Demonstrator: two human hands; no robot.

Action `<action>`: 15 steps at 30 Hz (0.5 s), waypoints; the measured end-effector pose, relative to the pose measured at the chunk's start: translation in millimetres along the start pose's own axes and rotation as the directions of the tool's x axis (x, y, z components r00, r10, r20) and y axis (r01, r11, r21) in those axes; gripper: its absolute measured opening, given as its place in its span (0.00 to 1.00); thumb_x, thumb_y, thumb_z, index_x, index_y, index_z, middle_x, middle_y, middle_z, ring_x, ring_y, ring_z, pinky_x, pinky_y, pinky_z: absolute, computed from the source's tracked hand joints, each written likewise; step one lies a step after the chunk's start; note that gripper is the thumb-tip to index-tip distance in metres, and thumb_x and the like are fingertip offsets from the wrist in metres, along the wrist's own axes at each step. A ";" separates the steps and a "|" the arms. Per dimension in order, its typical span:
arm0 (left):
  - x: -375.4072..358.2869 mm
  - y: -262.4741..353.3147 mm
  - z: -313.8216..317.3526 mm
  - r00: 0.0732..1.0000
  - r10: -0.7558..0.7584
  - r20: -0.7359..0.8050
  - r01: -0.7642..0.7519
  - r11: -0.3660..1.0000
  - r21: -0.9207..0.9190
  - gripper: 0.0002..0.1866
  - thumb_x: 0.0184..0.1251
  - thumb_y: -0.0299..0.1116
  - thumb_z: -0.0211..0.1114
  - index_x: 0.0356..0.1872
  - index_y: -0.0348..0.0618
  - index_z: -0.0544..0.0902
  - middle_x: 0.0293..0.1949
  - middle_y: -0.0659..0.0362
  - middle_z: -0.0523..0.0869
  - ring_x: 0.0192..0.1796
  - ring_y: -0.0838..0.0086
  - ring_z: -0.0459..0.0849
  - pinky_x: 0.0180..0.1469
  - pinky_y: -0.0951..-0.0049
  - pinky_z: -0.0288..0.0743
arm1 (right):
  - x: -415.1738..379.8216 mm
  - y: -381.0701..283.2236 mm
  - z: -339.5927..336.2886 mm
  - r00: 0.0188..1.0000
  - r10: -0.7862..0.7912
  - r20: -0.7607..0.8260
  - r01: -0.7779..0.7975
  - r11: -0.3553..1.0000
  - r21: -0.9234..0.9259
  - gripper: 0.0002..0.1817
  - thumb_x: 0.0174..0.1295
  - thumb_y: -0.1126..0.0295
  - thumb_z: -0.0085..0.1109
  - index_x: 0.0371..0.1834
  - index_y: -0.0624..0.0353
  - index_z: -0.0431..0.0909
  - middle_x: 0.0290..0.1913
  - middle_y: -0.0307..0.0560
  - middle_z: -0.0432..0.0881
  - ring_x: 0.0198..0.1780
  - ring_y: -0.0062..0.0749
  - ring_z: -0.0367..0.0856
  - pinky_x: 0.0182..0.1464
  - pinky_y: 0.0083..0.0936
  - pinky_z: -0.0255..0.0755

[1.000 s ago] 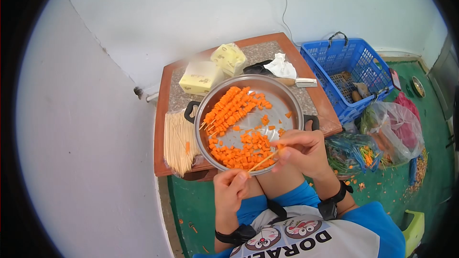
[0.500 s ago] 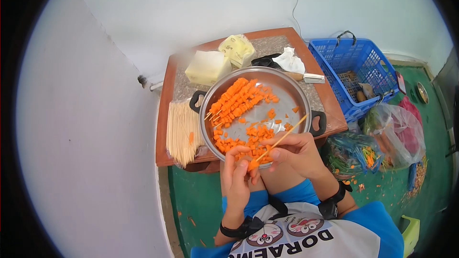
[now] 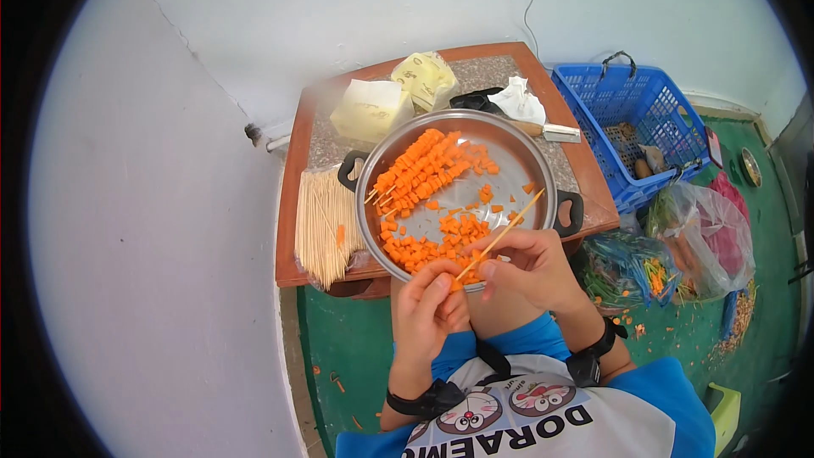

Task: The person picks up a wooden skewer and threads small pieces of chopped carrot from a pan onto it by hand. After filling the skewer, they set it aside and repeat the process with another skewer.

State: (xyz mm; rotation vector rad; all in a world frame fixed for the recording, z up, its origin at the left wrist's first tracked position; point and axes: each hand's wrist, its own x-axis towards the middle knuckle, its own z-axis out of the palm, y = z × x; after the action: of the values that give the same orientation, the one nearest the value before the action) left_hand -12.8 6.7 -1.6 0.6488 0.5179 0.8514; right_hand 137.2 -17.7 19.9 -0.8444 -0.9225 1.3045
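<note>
My right hand (image 3: pixel 530 265) pinches a thin wooden skewer (image 3: pixel 510 225), which slants up to the right over the near rim of a steel pan (image 3: pixel 543 171). At the skewer's lower end is a carrot piece (image 3: pixel 457 285), held in the closed fingers of my left hand (image 3: pixel 431 305). Inside the pan, skewers threaded with carrot pieces (image 3: pixel 424 168) lie at the upper left. Loose carrot chunks (image 3: pixel 421 252) cover the near part of its bottom.
Bare skewers (image 3: pixel 320 225) lie left of the pan on the wooden table (image 3: pixel 292 195). Behind it are yellowish packets (image 3: pixel 370 108), a white cloth (image 3: pixel 518 102) and a peeler (image 3: pixel 561 133). A blue basket (image 3: pixel 627 119) and plastic bags (image 3: pixel 632 267) stand at the right.
Fingers of my left hand have closed more around the carrot piece, which shows less now. The skewer's upper end has shifted slightly up. The view has shifted a little.
</note>
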 end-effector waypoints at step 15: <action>1.1 10.2 -29.5 0.999 -0.035 -0.001 0.033 0.950 -0.311 0.11 0.63 0.37 0.42 0.32 0.43 0.71 0.12 0.69 0.57 0.11 0.83 0.55 0.10 0.84 0.53 | 78.5 -19.6 -75.2 0.989 -0.136 0.056 0.081 0.186 -0.979 0.09 0.48 0.73 0.54 0.32 0.65 0.76 0.25 0.53 0.76 0.26 0.35 0.76 0.29 0.25 0.68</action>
State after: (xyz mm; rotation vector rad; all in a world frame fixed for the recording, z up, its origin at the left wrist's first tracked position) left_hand -36.5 21.8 -15.1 0.3469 0.3882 0.8803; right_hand 216.7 58.8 13.3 -1.7557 -1.8135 0.3483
